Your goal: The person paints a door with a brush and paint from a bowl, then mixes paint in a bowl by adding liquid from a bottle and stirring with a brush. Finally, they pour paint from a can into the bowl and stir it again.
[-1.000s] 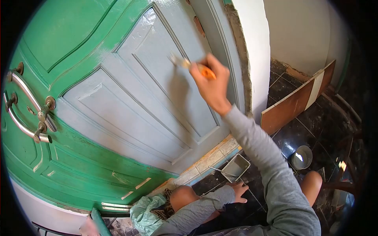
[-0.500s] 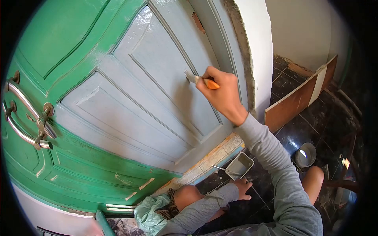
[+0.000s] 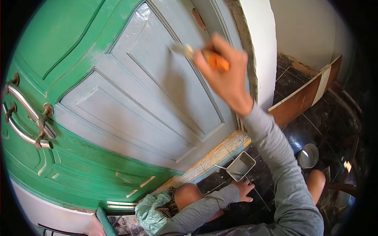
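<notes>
The right hand (image 3: 227,76) is closed around the orange handle of a paintbrush (image 3: 189,51). It is raised high, and the bristles press against the upper raised panel of the door (image 3: 157,94), towards its far right edge. That half of the door is coated grey and looks wet and glossy. The left and near parts are green, including the area around the metal door handle (image 3: 24,114).

The left hand (image 3: 245,191) holds nothing. It lies open with its fingers spread on the dark floor (image 3: 311,126) and props the crouched body. Just beyond it sits a rectangular paint tray (image 3: 252,159), with a round tin (image 3: 308,156) further right. A brown board (image 3: 303,98) leans against the wall on the far right.

To brush this panel well, I would:
- run long, light strokes along the length of the panel and its mouldings
- ease off the pressure at the end of each stroke
- work the tips into the grooves so no green shows through
- lay each pass back into the wet edge
- reload sparingly, because a heavy brush held this high seems likely to send runs down the fresh coat
</notes>
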